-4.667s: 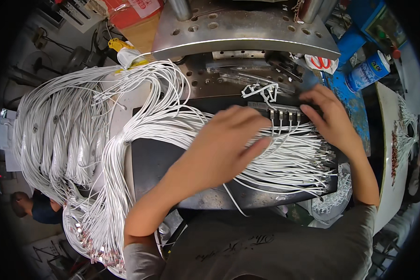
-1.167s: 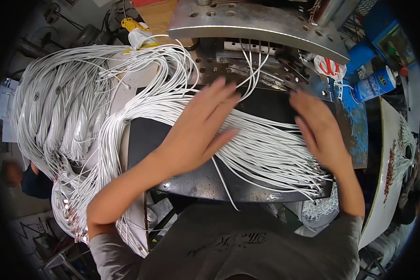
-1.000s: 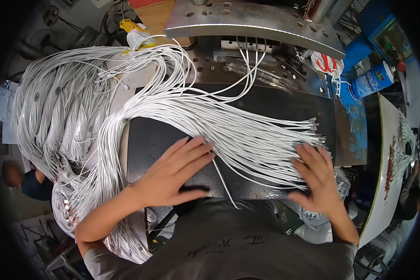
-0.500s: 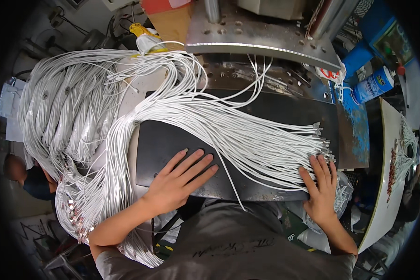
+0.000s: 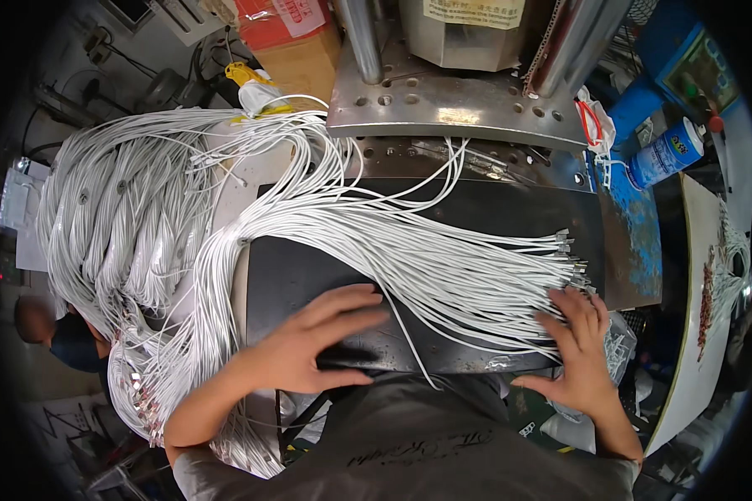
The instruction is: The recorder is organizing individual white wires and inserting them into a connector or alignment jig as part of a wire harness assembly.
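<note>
A thick bundle of white wires (image 5: pixel 376 242) fans out to the right over a black mat (image 5: pixel 297 271), with small metal terminals (image 5: pixel 570 255) at its right ends. My left hand (image 5: pixel 313 338) hovers over the mat's near left part, fingers spread and thumb apart, holding nothing. At the right, my right hand (image 5: pixel 583 351) is open by the wire ends, fingertips at the lowest wires; whether they touch is hard to tell. One loose wire (image 5: pixel 409 338) strays toward the near edge. A few wires run back under the metal press plate.
A metal press (image 5: pixel 459 108) with thick columns stands behind the mat. Several more white wire bundles (image 5: pixel 134 213) hang at the left. A blue spray can (image 5: pixel 667 154) and a white board (image 5: pixel 685 309) with wires are at the right. Another person (image 5: pixel 71 334) sits far left.
My left hand has lifted off the mat, its thumb now out to the side. My right hand has spread its thumb away from the fingers. The view has tipped upward slightly.
</note>
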Motion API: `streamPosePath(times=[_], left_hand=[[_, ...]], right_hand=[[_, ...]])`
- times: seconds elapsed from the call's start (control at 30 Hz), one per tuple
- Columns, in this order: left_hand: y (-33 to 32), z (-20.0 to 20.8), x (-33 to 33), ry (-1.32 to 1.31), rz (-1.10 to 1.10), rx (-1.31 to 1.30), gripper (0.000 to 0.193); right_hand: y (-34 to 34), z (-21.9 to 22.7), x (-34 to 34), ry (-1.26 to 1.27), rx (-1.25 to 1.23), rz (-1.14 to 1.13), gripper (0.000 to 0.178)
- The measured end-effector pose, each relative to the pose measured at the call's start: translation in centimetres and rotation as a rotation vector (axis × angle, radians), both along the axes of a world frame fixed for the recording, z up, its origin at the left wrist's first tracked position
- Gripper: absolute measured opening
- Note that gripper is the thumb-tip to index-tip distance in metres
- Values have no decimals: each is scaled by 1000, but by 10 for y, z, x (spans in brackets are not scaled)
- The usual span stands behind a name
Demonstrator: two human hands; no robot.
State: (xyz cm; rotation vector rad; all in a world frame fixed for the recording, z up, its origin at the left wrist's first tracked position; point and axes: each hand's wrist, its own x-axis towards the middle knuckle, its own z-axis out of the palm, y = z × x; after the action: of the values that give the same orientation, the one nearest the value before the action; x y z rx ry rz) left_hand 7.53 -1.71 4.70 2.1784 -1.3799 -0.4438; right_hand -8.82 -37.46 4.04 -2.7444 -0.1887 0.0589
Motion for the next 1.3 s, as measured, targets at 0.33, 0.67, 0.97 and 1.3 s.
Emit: streamPosePath(times=[0.33,0.67,0.97,1.3], left_hand=[[-135,-10,102,32,-124,-41,35],[-142,-7,108,129,-63,85,25],[-139,-22,114,120,-112,-72,19],[-151,-18,91,106,-121,-218,18]], right_hand=[[-22,-12,41,-137,-27,68,48],[-24,-6,163,-368,-97,0,32],[-15,-21,186,-444,-165,-12,22],[-33,-9,150,-103,165,-257,19]])
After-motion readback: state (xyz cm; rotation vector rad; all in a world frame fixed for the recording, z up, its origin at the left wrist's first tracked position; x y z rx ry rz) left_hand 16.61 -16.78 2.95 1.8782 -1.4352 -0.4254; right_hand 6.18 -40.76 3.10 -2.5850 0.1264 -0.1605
